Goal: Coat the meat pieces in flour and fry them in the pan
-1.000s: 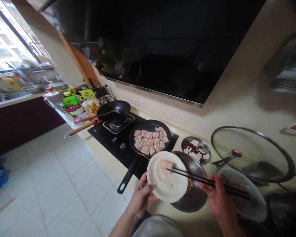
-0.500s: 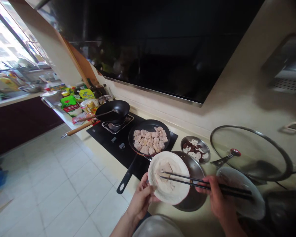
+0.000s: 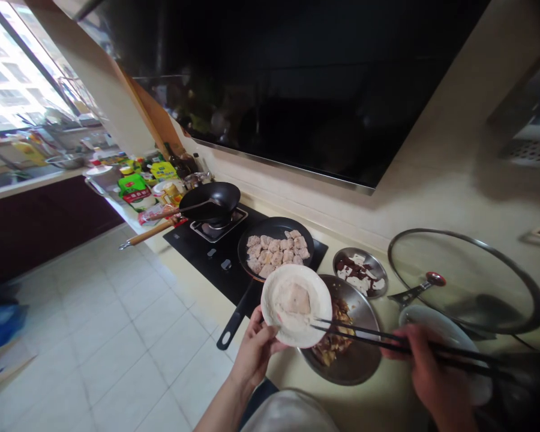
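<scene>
- Left hand (image 3: 256,354) fingers gripped the white plate (image 3: 276,324) with 1 floured piece (image 3: 296,298), beside the frying pan (image 3: 306,237).
- Right hand (image 3: 432,378) pinched chopsticks (image 3: 364,336) over the steel bowl (image 3: 360,366); best kept level, I'd say.

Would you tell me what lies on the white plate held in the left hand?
The white plate, held by the left hand, carries one pale coated piece lying in white flour. Whatever the flour covers cannot be seen. The chopsticks cross its near edge.

L hand (image 3: 254,354) holds white plate (image 3: 276,282) w/ floured piece (image 3: 296,298) — R hand (image 3: 434,384) grips chopsticks (image 3: 364,337) over steel bowl (image 3: 364,363).
</scene>
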The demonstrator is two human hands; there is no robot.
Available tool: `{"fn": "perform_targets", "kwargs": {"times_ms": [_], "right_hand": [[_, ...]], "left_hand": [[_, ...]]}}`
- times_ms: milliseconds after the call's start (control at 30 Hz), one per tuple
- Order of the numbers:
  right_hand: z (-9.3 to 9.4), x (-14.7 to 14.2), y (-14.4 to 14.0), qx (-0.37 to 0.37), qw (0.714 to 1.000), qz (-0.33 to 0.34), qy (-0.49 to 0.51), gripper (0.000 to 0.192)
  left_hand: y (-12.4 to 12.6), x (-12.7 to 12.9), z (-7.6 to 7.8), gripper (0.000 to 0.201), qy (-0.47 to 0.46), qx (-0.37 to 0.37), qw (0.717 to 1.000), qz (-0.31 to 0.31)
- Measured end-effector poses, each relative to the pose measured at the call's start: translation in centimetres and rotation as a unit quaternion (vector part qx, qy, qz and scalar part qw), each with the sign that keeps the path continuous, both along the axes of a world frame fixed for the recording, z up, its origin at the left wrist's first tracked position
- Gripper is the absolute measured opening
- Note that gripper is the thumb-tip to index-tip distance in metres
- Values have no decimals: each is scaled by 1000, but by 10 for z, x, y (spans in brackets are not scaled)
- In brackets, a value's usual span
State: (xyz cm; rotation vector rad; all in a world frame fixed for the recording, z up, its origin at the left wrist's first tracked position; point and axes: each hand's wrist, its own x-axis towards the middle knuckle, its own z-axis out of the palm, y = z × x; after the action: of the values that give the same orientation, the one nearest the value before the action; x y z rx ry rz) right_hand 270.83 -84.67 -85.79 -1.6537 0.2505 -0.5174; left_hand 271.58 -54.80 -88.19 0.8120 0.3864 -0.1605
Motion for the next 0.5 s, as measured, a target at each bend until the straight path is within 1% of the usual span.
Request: {"fn": "perform_targets", "kwargs": {"times_ms": [67, 133, 233, 367, 433, 500], "right_hand": [[-1, 1, 12, 5, 999, 26, 18, 30], [-2, 2, 20, 36, 999, 21, 17, 34], [-5, 5, 21, 62, 998, -10, 17, 36], [-3, 9, 16, 53, 998, -7, 23, 39], [2, 9, 16, 24, 1000, -6, 17, 40], [9, 5, 18, -49, 999, 6, -8, 36]], "left_hand": [[-2, -1, -1, 53, 3, 3, 1000, -6], [-5, -3, -1, 53, 14, -3, 1000, -15], [-6, -7, -1, 53, 16, -9, 1000, -20], [-3, -10, -2, 55, 22, -8, 1000, -4], [-3, -9, -2, 56, 15, -1, 1000, 6], [-5, -8, -2, 56, 1, 15, 1000, 21]]}}
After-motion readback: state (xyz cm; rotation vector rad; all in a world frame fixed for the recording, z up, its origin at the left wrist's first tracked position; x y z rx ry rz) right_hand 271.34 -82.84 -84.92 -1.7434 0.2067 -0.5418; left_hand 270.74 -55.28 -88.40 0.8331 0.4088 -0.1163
